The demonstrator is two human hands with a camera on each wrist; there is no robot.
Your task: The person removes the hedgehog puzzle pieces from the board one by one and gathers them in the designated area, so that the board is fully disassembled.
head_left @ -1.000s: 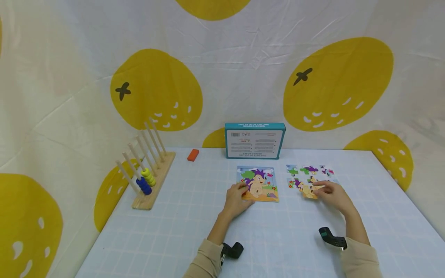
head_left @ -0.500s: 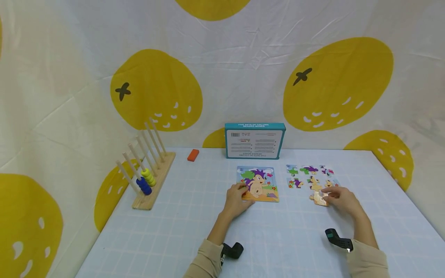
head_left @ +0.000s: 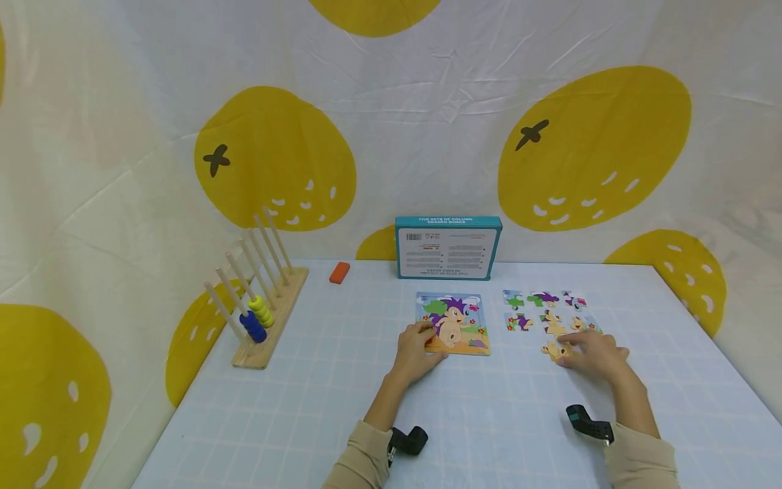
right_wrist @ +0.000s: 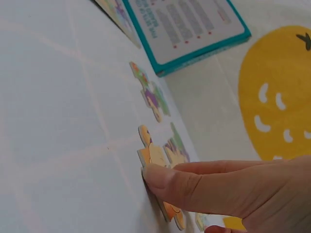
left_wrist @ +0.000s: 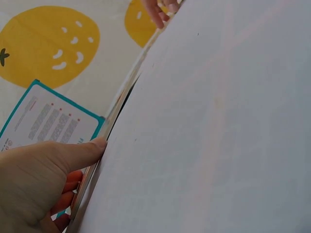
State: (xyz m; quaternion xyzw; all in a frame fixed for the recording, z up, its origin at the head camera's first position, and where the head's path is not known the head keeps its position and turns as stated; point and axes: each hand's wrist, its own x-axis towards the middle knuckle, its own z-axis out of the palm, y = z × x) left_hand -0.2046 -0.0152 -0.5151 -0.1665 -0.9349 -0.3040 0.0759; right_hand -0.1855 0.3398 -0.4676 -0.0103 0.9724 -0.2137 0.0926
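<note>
A square hedgehog jigsaw puzzle (head_left: 455, 322) lies on the table in the head view, its picture assembled. My left hand (head_left: 415, 353) grips its near left corner, thumb at the near edge and fingers on the left side. To the right, my right hand (head_left: 595, 356) pinches a beige puzzle piece (head_left: 552, 350) in the nearest row of loose pieces. In the right wrist view the thumb (right_wrist: 159, 175) presses the near edge of this piece, and the other fingers are partly hidden behind it. Several more loose puzzle pieces (head_left: 519, 322) lie beyond the hand in rows.
A teal-edged box (head_left: 448, 250) stands upright at the table's back edge. On the left is a wooden peg stand (head_left: 277, 312) with blue beads (head_left: 253, 327) and yellow-green beads (head_left: 261, 312). An orange block (head_left: 339, 273) lies near the back edge.
My right hand has drawn the beige piece toward the near right, away from the other pieces, then shifted slightly back left. The left hand and the assembled puzzle have stayed put.
</note>
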